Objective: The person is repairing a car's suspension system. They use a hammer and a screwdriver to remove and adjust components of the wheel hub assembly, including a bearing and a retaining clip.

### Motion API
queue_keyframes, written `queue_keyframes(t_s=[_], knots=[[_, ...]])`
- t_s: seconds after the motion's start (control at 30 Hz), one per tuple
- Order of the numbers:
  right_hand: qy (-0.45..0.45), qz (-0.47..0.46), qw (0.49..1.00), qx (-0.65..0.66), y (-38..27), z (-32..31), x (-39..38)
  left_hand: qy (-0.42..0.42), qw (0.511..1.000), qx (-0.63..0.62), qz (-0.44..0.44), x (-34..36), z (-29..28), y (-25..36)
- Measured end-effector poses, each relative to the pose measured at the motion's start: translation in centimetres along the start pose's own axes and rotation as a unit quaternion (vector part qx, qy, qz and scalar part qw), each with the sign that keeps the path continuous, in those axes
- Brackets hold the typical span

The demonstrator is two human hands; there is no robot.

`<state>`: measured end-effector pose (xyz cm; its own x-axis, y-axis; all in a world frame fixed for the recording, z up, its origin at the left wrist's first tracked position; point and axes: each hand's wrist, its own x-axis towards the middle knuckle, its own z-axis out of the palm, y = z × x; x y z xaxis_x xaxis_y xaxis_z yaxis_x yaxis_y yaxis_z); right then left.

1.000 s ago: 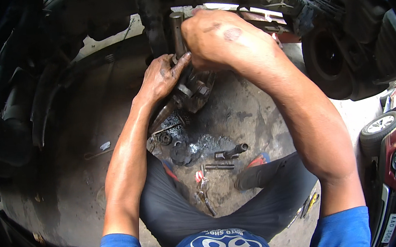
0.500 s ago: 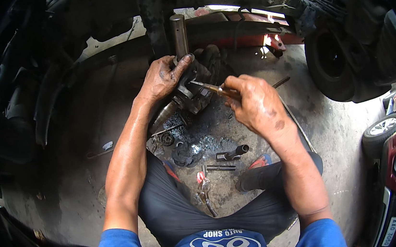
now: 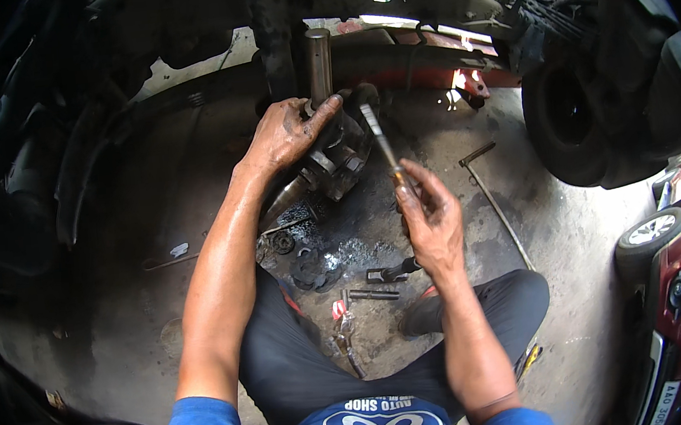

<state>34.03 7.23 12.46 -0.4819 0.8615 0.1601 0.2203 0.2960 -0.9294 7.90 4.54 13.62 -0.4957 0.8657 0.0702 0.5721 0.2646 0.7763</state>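
Observation:
My left hand (image 3: 287, 135) is closed round the top of a greasy metal part (image 3: 335, 163), its thumb at the foot of an upright steel cylinder (image 3: 320, 61). The part looks like a steering rack housing or hub piece; I cannot tell which. In my right hand (image 3: 435, 223) is a flat-bladed screwdriver (image 3: 377, 130), gripped by its handle between thumb and fingers. Its blade points up and away, apart from the metal part, to the right of it. Most of the handle is hidden by my fingers.
Between my feet lie a black socket-like tool (image 3: 393, 273), a dark rod (image 3: 372, 294) and a dirty black ring (image 3: 313, 269). A bent bar wrench (image 3: 495, 200) rests on the floor to the right. Vehicle underparts and a tyre (image 3: 558, 111) hang around; a red car (image 3: 679, 276) stands at right.
My right hand has drawn the screwdriver back out of the metal part and turned its blade upward. My left hand keeps its hold, shifted slightly to the right with the part.

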Motion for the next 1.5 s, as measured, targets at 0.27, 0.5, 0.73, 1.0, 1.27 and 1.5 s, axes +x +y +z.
queue_keyframes(t_s=[0.27,0.5,0.73,1.0,1.27,1.5], knots=[[-0.113,-0.026,0.993,-0.038,-1.7,-4.4,1.6,0.004,0.995,-0.091,0.025,0.0,0.1,-1.8],[0.05,-0.097,0.808,0.579,-5.8,-0.2,10.0,-0.007,0.995,-0.1,0.029,0.1,0.2,-2.5],[0.039,-0.225,0.927,0.296,-10.4,6.0,11.5,-0.012,0.993,-0.115,0.02,0.4,0.2,-2.6],[0.07,-0.248,0.921,0.291,-10.9,7.8,11.0,-0.022,0.993,-0.113,0.016,0.6,-0.1,-2.6],[0.102,-0.23,0.943,0.217,-11.5,8.1,11.3,-0.022,0.992,-0.122,0.021,0.3,-0.2,-2.0],[0.045,-0.219,0.938,0.266,-8.1,2.9,10.2,-0.007,0.998,-0.047,0.03,0.1,-0.1,-1.7]])
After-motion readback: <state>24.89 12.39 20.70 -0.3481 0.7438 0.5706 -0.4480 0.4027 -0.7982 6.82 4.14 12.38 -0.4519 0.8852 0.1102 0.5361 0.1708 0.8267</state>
